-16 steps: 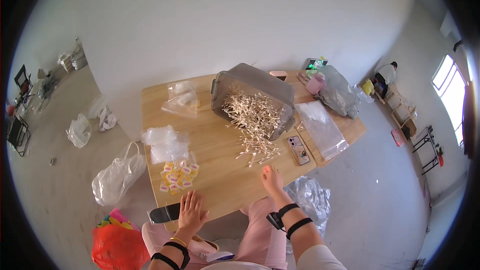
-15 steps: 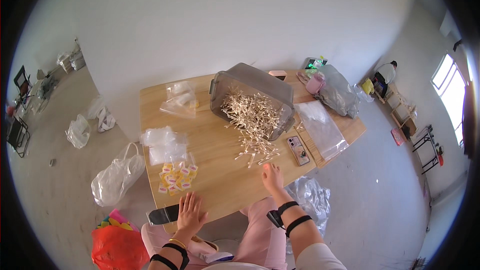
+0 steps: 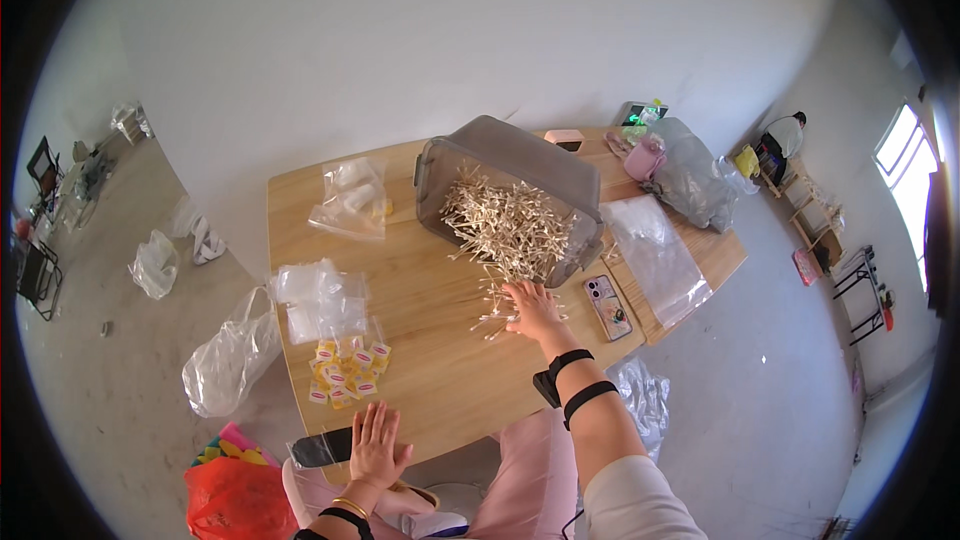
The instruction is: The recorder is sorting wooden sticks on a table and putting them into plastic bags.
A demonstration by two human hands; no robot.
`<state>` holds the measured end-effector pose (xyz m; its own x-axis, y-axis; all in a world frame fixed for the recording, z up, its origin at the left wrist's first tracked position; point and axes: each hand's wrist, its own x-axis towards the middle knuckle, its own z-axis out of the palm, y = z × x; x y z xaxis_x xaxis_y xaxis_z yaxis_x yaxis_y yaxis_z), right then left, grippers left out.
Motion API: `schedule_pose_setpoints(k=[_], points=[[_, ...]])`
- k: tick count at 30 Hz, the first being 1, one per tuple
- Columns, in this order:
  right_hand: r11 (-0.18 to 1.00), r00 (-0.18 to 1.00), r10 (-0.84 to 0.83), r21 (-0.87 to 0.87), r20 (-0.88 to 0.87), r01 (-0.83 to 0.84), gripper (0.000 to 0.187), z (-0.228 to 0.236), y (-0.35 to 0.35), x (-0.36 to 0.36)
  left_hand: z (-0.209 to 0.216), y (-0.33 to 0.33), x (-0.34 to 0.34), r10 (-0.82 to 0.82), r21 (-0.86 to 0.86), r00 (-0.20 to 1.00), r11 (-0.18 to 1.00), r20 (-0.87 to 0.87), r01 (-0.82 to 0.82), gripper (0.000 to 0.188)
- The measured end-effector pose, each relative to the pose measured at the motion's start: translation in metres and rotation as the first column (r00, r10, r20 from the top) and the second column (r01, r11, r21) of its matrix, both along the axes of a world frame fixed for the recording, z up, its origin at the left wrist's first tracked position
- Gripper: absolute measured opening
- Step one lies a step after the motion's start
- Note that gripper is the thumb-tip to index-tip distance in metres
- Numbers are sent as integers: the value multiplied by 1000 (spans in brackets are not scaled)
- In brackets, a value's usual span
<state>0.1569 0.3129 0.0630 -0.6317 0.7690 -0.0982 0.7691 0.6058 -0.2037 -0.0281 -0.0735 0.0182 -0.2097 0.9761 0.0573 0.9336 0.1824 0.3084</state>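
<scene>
A grey plastic bin (image 3: 505,145) lies tipped on its side on the wooden table (image 3: 430,360). Thin wooden cotton swabs (image 3: 510,225) spill out of its mouth toward me. At the near end of this heap is my right hand (image 3: 533,310), its fingers stretched over the loose swabs; what lies under the palm is hidden. My left hand (image 3: 375,448) rests flat at the table's near left edge with fingers apart, beside a black flat object in clear plastic (image 3: 322,448). Beyond it lie small yellow-and-white labels (image 3: 345,375) and a stack of clear plastic bags (image 3: 320,300).
A phone (image 3: 608,307) and a clear plastic sheet (image 3: 658,255) lie right of the swabs. Another clear bag (image 3: 352,200) is at the far left. A grey plastic bag (image 3: 690,180) and pink cup (image 3: 645,158) stand far right. A red bag (image 3: 240,500) sits on the floor.
My right hand has moved forward from the bare table onto the near end of the swabs, its fingers now stretched out. My left hand stays flat at the edge.
</scene>
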Motion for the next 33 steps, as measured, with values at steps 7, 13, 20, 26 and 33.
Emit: schedule_pose_setpoints(k=[7,13,20,26,33], points=[[996,939,88,10,-333,-90,38,-35,-20,-1,0,2,0,-13,15,1000,1000,-3,13,72],[992,881,95,-30,-463,-123,31,-51,-95,-27,-1,-2,-1,-11,48,999,999,45,9,75],[943,840,190,-145,-509,-301,40,-40,-157,-46,6,44,13,-40,115,991,993,125,25,99],[989,871,121,-20,-476,-148,57,-4,-137,9,9,104,15,-5,30,990,1000,141,1,114],[981,953,194,62,-232,-184,73,-19,-109,35,12,146,15,-18,23,987,1000,162,15,126]])
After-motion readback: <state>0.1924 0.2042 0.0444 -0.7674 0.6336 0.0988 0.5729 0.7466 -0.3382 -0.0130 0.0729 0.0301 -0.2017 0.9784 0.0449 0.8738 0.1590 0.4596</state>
